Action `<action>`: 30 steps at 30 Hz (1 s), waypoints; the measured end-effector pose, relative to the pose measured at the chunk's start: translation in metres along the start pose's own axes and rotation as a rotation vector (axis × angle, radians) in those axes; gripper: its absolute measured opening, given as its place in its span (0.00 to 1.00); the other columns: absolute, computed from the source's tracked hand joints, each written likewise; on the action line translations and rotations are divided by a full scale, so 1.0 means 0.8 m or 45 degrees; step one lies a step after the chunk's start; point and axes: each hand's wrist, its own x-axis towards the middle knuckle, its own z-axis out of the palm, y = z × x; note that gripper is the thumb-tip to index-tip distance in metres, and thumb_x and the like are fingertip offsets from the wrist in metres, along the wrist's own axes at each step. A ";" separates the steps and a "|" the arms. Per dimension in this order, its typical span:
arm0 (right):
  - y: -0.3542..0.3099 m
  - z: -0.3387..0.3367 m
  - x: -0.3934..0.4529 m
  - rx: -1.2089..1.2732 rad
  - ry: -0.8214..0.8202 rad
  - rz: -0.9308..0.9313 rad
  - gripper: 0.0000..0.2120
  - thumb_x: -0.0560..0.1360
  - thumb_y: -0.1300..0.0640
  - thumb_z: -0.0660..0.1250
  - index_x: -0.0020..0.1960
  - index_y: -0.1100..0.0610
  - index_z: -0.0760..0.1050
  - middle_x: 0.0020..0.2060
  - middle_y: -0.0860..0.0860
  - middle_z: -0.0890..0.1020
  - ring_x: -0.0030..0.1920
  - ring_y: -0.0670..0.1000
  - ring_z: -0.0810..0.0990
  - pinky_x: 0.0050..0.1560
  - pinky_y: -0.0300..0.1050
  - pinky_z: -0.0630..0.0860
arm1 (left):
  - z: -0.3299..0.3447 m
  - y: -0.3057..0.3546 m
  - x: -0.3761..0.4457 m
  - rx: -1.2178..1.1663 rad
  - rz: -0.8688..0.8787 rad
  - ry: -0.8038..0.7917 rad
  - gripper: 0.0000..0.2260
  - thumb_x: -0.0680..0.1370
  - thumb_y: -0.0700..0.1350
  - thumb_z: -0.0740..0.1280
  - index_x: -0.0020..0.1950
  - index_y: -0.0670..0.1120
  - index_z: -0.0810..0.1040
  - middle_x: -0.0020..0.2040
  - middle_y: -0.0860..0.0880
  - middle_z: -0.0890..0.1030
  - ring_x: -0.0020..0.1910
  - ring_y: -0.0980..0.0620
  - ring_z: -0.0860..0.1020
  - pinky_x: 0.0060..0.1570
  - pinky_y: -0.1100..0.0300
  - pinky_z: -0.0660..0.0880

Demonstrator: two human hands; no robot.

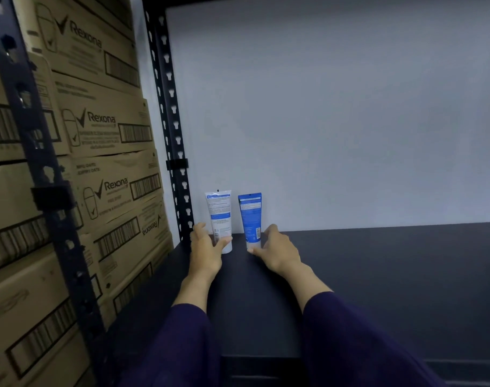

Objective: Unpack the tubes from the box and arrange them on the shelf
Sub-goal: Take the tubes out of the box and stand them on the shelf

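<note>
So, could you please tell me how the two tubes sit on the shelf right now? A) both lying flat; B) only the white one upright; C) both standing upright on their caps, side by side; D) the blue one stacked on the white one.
C: the white tube and the blue tube both stand cap-down, side by side, at the back left of the dark shelf.

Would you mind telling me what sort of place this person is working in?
Probably a stockroom or warehouse storage area. Stacked Rexona cartons fill the neighbouring bay, a slotted metal upright frames a dark shelf, and two tubes, one white and one blue, stand upright at its back.
</note>
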 end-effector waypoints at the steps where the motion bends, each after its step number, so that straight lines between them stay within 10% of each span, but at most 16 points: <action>1: 0.000 -0.004 -0.010 0.028 0.012 -0.014 0.23 0.75 0.47 0.68 0.61 0.58 0.63 0.55 0.56 0.76 0.53 0.55 0.77 0.48 0.48 0.74 | -0.002 0.008 -0.009 0.058 -0.018 0.039 0.30 0.75 0.43 0.71 0.72 0.44 0.58 0.69 0.43 0.64 0.65 0.44 0.71 0.63 0.51 0.70; 13: 0.062 -0.134 -0.201 -0.037 0.376 -0.146 0.07 0.79 0.57 0.60 0.53 0.58 0.75 0.49 0.54 0.80 0.48 0.54 0.78 0.47 0.48 0.76 | 0.034 0.119 -0.187 0.093 0.404 -0.050 0.07 0.80 0.45 0.61 0.58 0.48 0.73 0.57 0.51 0.75 0.48 0.53 0.76 0.52 0.54 0.75; 30: 0.434 -0.277 -0.651 -0.301 1.051 0.755 0.07 0.77 0.58 0.60 0.51 0.58 0.75 0.46 0.55 0.81 0.48 0.55 0.79 0.48 0.54 0.77 | 0.395 0.229 -0.639 0.006 0.927 -1.241 0.07 0.80 0.46 0.59 0.56 0.52 0.75 0.56 0.53 0.78 0.53 0.51 0.77 0.51 0.50 0.76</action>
